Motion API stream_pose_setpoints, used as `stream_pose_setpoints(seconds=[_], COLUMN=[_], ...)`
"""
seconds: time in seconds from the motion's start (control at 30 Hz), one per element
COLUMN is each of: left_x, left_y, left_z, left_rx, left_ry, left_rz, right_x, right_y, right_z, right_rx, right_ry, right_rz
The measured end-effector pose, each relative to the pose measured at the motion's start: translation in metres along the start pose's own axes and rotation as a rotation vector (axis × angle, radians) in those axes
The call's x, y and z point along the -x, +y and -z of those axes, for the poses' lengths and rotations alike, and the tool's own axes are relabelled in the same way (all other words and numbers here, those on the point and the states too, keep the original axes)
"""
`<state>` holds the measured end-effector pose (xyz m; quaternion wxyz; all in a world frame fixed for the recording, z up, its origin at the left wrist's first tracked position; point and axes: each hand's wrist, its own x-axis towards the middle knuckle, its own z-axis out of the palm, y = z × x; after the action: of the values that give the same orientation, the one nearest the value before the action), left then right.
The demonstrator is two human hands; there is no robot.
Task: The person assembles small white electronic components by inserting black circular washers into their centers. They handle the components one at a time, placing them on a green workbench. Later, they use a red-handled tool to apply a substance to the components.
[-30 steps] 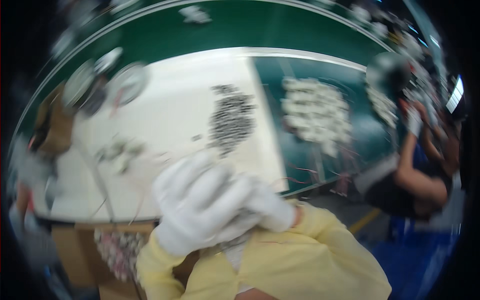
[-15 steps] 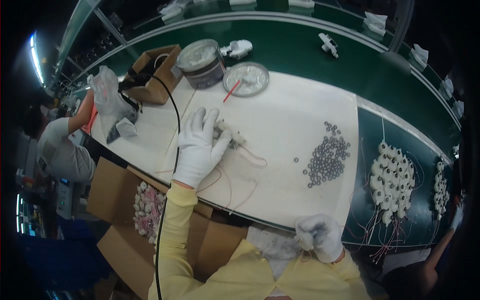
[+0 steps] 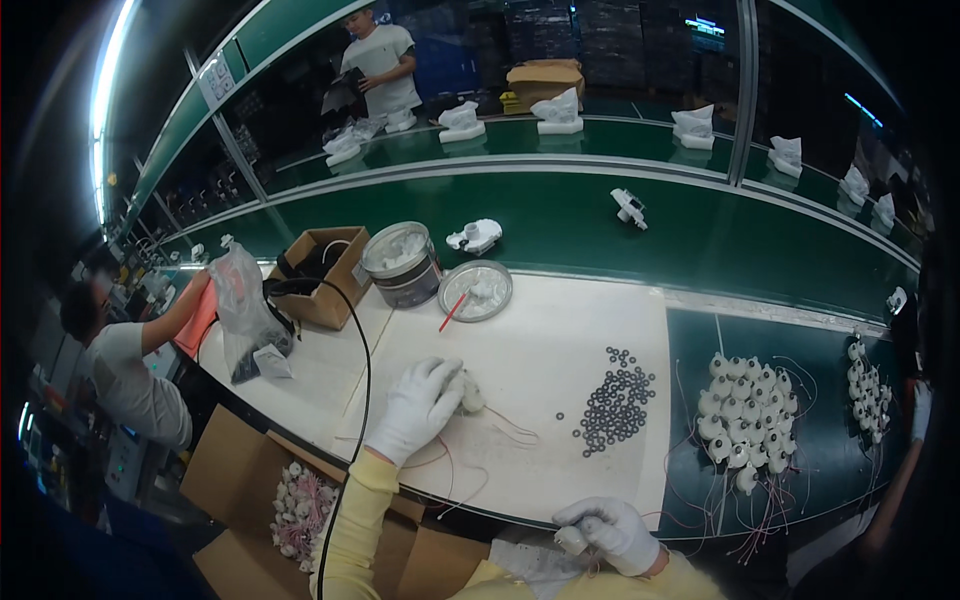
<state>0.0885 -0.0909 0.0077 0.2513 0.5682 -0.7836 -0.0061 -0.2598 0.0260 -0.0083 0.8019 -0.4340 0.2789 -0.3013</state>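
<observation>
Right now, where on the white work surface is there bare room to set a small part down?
A bare patch lies between the round metal dish and the pile of dark rings. Another lies between the black cable and the cardboard box. It is crowded around the left hand, where thin wires trail, and at the rings. The right hand is at the near edge.

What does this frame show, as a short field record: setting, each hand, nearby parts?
setting: white work mat beside a green conveyor belt
left hand: gloved left hand resting on a small white wired part on the mat
right hand: gloved right hand at the near table edge, closed around a small white piece
nearby: pile of dark rings; cluster of white wired parts; grey tub; round dish
</observation>
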Motion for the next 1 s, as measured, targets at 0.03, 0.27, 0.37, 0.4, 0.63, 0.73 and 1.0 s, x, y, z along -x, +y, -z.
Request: stream_pose_setpoints(seconds=[0.03, 0.27, 0.37, 0.4, 0.63, 0.73, 1.0], left_x=[0.000, -0.007, 0.002, 0.004, 0.011, 0.022, 0.047], left_y=[0.004, 0.055, 0.064, 0.063, 0.078, 0.092, 0.107], left_z=[0.000, 0.000, -0.006, -0.011, -0.010, -0.003, -0.012], left_rx=[0.033, -0.190, -0.254, -0.254, -0.246, -0.148, -0.145], left_ry=[-0.010, 0.250, 0.236, 0.220, 0.214, 0.177, 0.159], left_rz=[-0.006, -0.195, -0.194, -0.197, -0.306, -0.276, -0.108], right_x=[-0.001, 0.011, 0.012, 0.011, 0.007, 0.002, -0.006], right_y=[-0.004, -0.019, -0.051, -0.060, -0.053, -0.047, -0.046], right_z=[-0.003, -0.005, -0.004, -0.004, 0.014, 0.018, 0.011], right_rx=[0.007, 0.304, 0.987, 1.278, 1.700, 1.758, 1.748], right_ry=[0.038, 0.152, 0.221, 0.255, 0.474, 0.474, 0.482], right_rz=[-0.003, 0.195, 0.395, 0.458, 0.644, 0.639, 0.465])
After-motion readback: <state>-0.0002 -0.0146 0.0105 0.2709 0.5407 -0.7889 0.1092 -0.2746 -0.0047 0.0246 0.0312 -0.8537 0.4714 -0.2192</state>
